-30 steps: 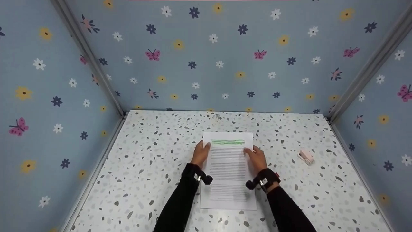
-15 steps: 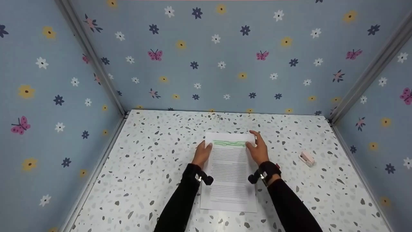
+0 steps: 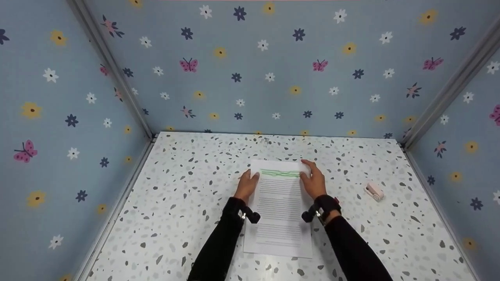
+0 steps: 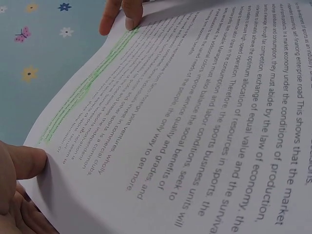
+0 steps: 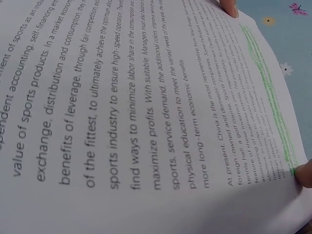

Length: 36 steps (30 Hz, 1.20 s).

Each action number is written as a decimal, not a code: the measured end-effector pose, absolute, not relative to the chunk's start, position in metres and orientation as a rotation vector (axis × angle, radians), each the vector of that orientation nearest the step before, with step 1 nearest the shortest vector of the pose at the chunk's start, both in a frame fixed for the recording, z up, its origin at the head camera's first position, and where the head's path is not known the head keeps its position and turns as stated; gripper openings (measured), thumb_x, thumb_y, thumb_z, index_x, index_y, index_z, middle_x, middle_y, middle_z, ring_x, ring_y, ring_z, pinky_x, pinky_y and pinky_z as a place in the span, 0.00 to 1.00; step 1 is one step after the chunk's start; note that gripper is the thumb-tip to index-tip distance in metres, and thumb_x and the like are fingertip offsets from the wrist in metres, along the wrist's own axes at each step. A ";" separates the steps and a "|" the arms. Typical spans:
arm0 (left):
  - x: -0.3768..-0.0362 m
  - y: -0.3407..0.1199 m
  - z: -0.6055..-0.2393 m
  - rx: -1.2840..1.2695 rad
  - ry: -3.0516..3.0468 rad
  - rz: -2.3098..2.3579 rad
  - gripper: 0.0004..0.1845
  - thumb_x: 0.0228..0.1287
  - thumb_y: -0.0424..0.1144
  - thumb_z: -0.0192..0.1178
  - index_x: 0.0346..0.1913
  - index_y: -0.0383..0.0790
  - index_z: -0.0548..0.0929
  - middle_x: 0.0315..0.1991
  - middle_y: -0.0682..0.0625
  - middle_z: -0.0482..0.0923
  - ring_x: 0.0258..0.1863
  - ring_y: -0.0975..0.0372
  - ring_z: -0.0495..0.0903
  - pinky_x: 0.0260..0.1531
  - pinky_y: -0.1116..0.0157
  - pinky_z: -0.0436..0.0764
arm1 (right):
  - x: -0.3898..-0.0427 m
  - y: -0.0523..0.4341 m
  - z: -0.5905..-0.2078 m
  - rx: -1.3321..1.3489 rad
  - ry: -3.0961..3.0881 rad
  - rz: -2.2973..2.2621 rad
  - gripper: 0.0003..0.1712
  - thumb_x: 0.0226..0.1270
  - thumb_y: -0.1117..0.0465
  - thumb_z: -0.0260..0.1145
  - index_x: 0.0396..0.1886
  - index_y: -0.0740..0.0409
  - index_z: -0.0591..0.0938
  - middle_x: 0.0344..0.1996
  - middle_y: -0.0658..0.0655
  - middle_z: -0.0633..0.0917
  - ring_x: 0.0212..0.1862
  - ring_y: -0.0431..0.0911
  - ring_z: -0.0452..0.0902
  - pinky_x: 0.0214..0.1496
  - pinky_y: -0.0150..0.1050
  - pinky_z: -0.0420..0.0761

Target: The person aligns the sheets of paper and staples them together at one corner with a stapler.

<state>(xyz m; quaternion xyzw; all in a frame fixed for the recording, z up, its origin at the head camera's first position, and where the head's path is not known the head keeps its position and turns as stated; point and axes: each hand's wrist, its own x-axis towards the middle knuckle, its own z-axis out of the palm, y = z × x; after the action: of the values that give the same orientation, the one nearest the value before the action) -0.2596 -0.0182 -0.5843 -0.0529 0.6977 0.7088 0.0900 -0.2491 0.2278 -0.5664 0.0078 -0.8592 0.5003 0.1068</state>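
Now pinching the printed sheet's (image 3: 279, 203) far corners, left hand (image 3: 247, 186) and right hand (image 3: 312, 180), right having crept farther up the desk (image 3: 187, 203).

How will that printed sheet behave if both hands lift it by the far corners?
Probably floppy: the sheet is thin, and the left wrist view shows it already bowing between the left hand and right hand. Likely very light, so it may flutter or slide on the smooth table. A pinched corner could crease or tear.
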 end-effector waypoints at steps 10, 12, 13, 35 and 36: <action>-0.262 -0.018 -0.581 -0.178 2.185 2.036 0.23 0.77 0.40 0.53 0.69 0.33 0.73 0.56 0.39 0.80 0.55 0.51 0.77 0.63 0.57 0.69 | -0.250 0.230 -0.565 0.013 -2.521 1.493 0.21 0.72 0.71 0.61 0.63 0.60 0.77 0.65 0.65 0.77 0.67 0.57 0.72 0.66 0.55 0.69; -0.265 -0.019 -0.579 -0.175 2.182 2.035 0.25 0.76 0.42 0.55 0.71 0.36 0.69 0.57 0.37 0.79 0.56 0.46 0.77 0.62 0.54 0.69 | -0.249 0.229 -0.565 0.035 -2.505 1.504 0.21 0.71 0.72 0.62 0.63 0.61 0.77 0.64 0.66 0.77 0.66 0.59 0.72 0.65 0.55 0.69; -0.267 -0.020 -0.578 -0.161 2.188 2.035 0.27 0.76 0.42 0.55 0.73 0.38 0.66 0.58 0.37 0.79 0.56 0.45 0.77 0.62 0.53 0.69 | -0.249 0.229 -0.565 0.045 -2.496 1.511 0.21 0.71 0.72 0.62 0.63 0.62 0.77 0.64 0.67 0.77 0.66 0.59 0.72 0.65 0.55 0.69; -0.277 -0.025 -0.574 0.235 2.500 1.921 0.15 0.78 0.30 0.51 0.61 0.43 0.79 0.64 0.45 0.77 0.59 0.55 0.76 0.62 0.54 0.70 | -0.246 0.222 -0.563 0.027 -2.442 1.634 0.25 0.75 0.71 0.59 0.70 0.60 0.72 0.70 0.65 0.72 0.71 0.57 0.66 0.70 0.54 0.64; -0.277 -0.025 -0.574 0.231 2.499 1.929 0.15 0.77 0.30 0.51 0.61 0.43 0.79 0.63 0.45 0.77 0.59 0.55 0.76 0.62 0.54 0.70 | -0.245 0.223 -0.563 0.021 -2.444 1.652 0.27 0.76 0.69 0.59 0.72 0.59 0.70 0.71 0.65 0.70 0.72 0.58 0.65 0.70 0.55 0.64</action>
<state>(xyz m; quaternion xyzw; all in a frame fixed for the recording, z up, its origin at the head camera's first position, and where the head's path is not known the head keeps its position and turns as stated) -0.2773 -0.0246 -0.5743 0.0729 0.7894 0.6094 -0.0121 -0.2451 0.2229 -0.5627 0.0070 -0.8247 0.5574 0.0955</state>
